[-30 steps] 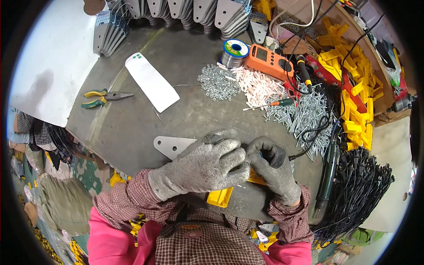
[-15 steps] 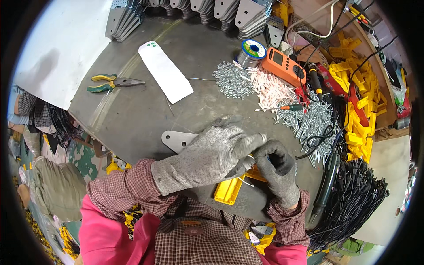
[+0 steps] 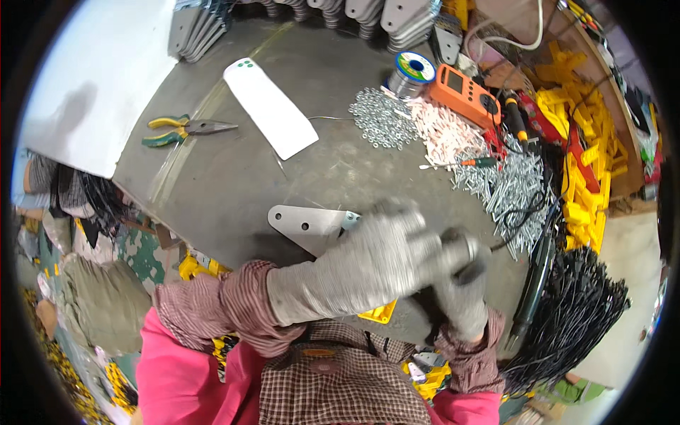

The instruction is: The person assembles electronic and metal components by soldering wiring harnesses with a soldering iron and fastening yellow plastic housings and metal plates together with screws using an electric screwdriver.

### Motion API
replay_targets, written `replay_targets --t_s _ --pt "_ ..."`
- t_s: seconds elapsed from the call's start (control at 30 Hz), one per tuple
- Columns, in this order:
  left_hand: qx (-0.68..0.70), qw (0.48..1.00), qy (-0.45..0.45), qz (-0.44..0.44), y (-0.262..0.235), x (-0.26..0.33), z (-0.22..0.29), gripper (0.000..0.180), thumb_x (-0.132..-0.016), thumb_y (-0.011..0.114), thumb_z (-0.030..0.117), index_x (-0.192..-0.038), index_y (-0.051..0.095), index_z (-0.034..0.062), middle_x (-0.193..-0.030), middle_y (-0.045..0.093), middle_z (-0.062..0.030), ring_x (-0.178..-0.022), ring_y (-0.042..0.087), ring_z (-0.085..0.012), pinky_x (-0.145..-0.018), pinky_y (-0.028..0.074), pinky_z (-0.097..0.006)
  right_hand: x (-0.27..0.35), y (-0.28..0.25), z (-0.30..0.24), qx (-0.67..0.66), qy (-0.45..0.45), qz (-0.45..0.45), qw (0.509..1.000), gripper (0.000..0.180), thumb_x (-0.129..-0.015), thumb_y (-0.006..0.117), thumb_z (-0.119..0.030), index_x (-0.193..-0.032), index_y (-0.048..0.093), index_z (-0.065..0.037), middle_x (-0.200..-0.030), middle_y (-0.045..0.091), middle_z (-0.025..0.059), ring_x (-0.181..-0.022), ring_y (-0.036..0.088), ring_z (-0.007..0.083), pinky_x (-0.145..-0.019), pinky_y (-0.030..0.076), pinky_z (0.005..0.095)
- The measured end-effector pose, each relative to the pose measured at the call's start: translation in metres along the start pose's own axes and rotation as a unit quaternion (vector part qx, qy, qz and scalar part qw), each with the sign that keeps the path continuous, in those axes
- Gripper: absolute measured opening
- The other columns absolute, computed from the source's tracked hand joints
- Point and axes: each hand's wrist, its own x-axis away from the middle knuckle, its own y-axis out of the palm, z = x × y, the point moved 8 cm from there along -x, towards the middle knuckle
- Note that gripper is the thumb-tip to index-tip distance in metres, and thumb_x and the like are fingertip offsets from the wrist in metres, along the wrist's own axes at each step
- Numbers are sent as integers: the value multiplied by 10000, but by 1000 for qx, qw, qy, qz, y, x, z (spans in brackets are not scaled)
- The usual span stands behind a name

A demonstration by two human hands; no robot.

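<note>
My left hand (image 3: 368, 258), in a grey glove, reaches across in front of my body, its fingers smeared by motion. My right hand (image 3: 460, 280), gloved too, is beside it with fingers bent, and the two meet or overlap. What either holds cannot be made out. Under the left hand, the end of a yellow plastic part (image 3: 380, 312) shows; the rest is hidden. A grey metal plate (image 3: 306, 225) with holes and a small bracket at its right end lies just beyond my left wrist, partly covered by that hand.
Pliers (image 3: 188, 129) and a white strip (image 3: 273, 110) lie farther out. Right of them are nuts (image 3: 382, 119), pale pink plugs (image 3: 443, 131), screws (image 3: 520, 195), a solder spool (image 3: 411, 74), an orange meter (image 3: 464, 95), a screwdriver (image 3: 478, 162), yellow parts (image 3: 584, 212) and black cables (image 3: 567, 319).
Both hands have moved slightly right and blurred. More of the metal plate shows, including its bracket end, while less of the yellow part does. The white strand near the fingers is no longer visible.
</note>
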Motion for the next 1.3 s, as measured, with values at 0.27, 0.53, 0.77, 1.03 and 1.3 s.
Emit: replay_targets --t_s 0.27,0.53,0.77,1.03,1.3 --pt "54 991 -68 98 -7 -2 -18 741 -712 693 1 -1414 486 112 -982 607 -18 -834 595 -212 -889 452 -385 4 -7 -28 139 -99 44 984 285 -783 720 -18 -1053 637 -56 -884 615 123 -774 640 310 -655 515 378" --pt "-152 981 110 58 -6 -7 19 589 -817 631 103 -1386 480 116 -903 601 -37 -787 571 -186 -825 486 -371 -9 0 25 30 97 -94 990 302 -764 776 -202 -1010 666 -65 -901 679 132 -752 658 296 -648 501 367" --pt "228 960 -160 -14 3 -7 -42 605 -899 606 53 -1450 361 1 -1350 528 -153 -981 598 -165 -908 485 -322 -7 -10 -18 121 -78 -11 989 130 -894 653 -122 -997 627 -47 -798 624 132 -706 642 318 -615 499 366" --pt "-88 991 58 -79 1 -11 0 553 -864 611 15 -1399 473 46 -941 615 -63 -926 623 -205 -883 470 -347 -7 10 41 -219 101 -163 957 235 -925 668 -210 -1068 642 -25 -954 656 95 -861 628 158 -786 499 330" --pt "226 966 -122 -20 3 -6 -44 593 -921 619 66 -1461 380 11 -1195 586 -70 -913 570 -90 -875 474 -249 -3 -10 -27 240 -194 -10 951 248 -840 681 -169 -1074 643 -95 -916 620 54 -714 663 211 -579 521 316"
